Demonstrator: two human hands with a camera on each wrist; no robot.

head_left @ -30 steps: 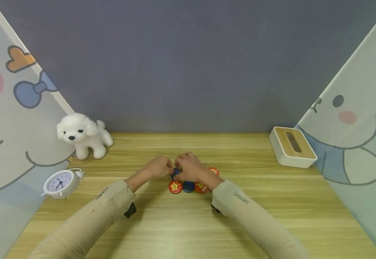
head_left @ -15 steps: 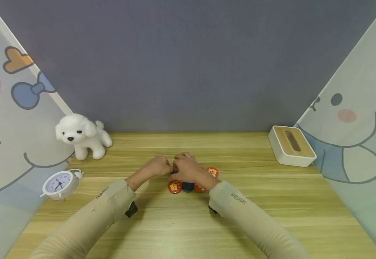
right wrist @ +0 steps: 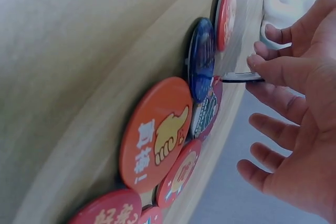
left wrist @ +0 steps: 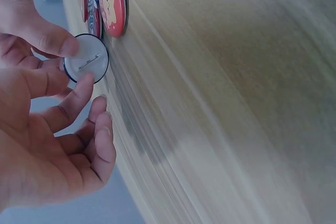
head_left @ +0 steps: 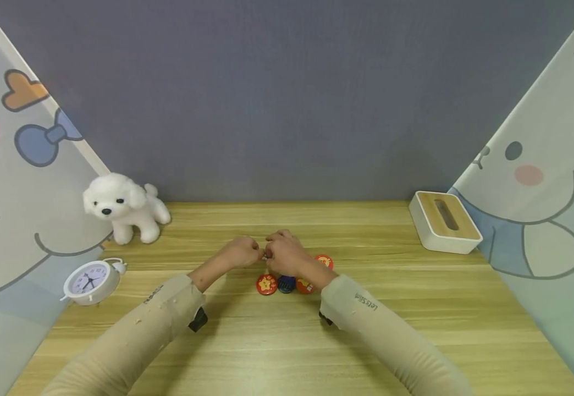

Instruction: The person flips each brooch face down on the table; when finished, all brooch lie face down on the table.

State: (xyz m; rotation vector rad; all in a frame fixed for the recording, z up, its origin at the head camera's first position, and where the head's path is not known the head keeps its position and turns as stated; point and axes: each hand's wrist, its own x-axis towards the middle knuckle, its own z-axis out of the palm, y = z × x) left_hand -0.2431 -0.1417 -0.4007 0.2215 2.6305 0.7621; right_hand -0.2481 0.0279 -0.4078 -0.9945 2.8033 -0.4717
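Observation:
Between my two hands is a round button badge [left wrist: 97, 61], raised off the table with its pale back and pin facing the left wrist camera. The right wrist view shows the same badge [right wrist: 239, 77] edge-on. My right hand [head_left: 287, 254] pinches it with the thumb on its back. My left hand [head_left: 241, 253] pinches its lower edge; one fingertip lies by the pin. Close below lie a red star badge [head_left: 266, 284], a dark blue badge [head_left: 287, 284] and an orange badge [right wrist: 157, 135]. My right hand partly covers the group in the head view.
More badges lie in the cluster, among them a red one [head_left: 324, 262]. A white plush dog [head_left: 126, 206] and a white alarm clock [head_left: 90, 282] stand at the left. A tissue box [head_left: 445, 223] sits back right. A grey panel [head_left: 287, 99] borders the wooden table.
The dark blue face seen between my hands a second ago no longer shows; the badge there has been lifted and tilted. Both hands stay nearly in place.

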